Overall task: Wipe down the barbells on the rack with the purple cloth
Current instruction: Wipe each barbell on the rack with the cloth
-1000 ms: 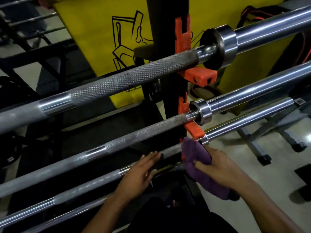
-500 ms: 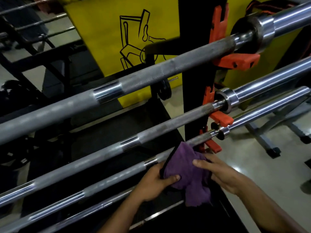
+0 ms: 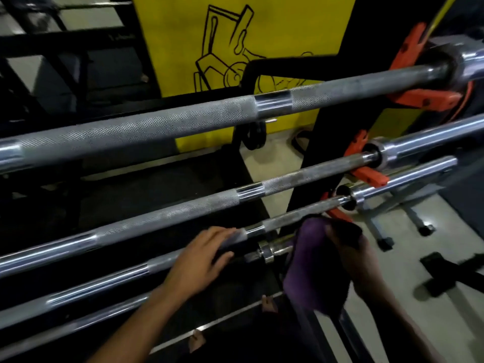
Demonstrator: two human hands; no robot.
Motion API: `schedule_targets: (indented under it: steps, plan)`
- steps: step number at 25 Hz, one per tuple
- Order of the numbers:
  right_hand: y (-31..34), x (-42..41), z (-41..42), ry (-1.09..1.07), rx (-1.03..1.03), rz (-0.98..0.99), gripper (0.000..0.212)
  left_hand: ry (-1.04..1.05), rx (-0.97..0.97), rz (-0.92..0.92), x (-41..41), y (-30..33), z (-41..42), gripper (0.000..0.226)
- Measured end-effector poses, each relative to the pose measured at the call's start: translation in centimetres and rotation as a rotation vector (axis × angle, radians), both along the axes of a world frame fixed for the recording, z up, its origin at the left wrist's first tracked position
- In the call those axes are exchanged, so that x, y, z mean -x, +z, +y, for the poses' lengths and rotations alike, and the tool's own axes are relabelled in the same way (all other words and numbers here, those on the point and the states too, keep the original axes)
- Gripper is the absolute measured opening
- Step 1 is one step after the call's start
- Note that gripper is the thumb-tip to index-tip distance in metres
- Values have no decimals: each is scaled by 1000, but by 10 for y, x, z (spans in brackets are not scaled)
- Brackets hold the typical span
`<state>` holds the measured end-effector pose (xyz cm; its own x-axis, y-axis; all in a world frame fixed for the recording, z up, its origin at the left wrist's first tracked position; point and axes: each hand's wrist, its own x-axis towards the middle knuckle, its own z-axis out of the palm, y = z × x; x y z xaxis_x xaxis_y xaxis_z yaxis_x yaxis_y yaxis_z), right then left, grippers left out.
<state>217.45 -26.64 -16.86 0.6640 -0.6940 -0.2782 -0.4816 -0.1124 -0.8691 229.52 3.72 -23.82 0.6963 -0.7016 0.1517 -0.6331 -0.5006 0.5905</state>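
- Looking down, most of the long silver metal barbells point(image 3: 183, 124) run off the left and right edges, so their ends are cut off.
- Four of these bars sit one below the other on a black metal rack post with orange plastic hooks point(image 3: 366, 176).
- The lowest thin silver bar point(image 3: 78, 323) is dark, and its right part goes behind the arms.
- The soft purple cloth point(image 3: 311, 273) is blurry, and its lower half fades into shadow.
- The right hand point(image 3: 358, 255) holds the purple cloth from the right side. Its fingers curl over the top of the cloth, but the fingertips are too dark to see well.
- The purple cloth hangs just below the third silver bar from the top point(image 3: 288, 218), close to the post. I cannot tell if it touches that bar.
- A shiny silver collar on a short bar end point(image 3: 269, 251) pokes out just left of the cloth, between the two hands.
- The left hand point(image 3: 201, 260) lies flat on the third bar, to the left of the cloth. Its fingers are straight and spread a little, and the thumb points toward the collar.
- The left fingertips look smeared where they meet the bar.
- A yellow wall panel with a black line drawing point(image 3: 235, 43) stands behind the rack. The top bar and the post hide part of the drawing.
- Bare toes point(image 3: 269, 305) peek out in the dark floor below the hands.
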Motion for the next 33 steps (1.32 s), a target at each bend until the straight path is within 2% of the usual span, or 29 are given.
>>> schedule_targets:
  steps: [2,4,6,8,11,13,15,19,22,26,29,31,33]
  plan:
    - [-6,-7,-28,-158,276,18,32,-69,-138,-102,-13,-16,16,57]
    - [-27,-29,-36,-76,378,-10,45,-132,-248,-188,-19,-31,23,60]
    - [-49,-54,-19,74,450,130,51,-190,-281,-220,-25,-37,27,61]
    - [-71,-71,-9,128,463,222,66,-262,-269,-174,-33,-31,31,68]
    - [-71,-72,-19,92,462,184,56,-334,-256,-103,-43,-25,43,70]
    - [-66,-72,-29,119,618,271,51,-338,-242,-105,-45,-27,43,68]
    - [-66,-77,-28,120,743,328,57,-344,-233,-92,-45,-30,44,67]
    - [-76,-80,1,82,608,253,55,-331,-179,-106,-49,-34,45,65]
    - [-78,-78,45,183,639,160,43,-334,-172,-81,-49,-37,45,66]
    - [-90,-72,103,370,753,88,51,-330,-168,-74,-49,-36,46,67]
    - [-93,-69,92,458,805,129,63,-335,-154,-58,-49,-34,45,67]
    - [-89,-67,66,489,863,148,55,-339,-138,-55,-48,-34,45,66]
    - [-81,-71,32,429,864,152,45,-333,-132,-62,-48,-34,46,68]
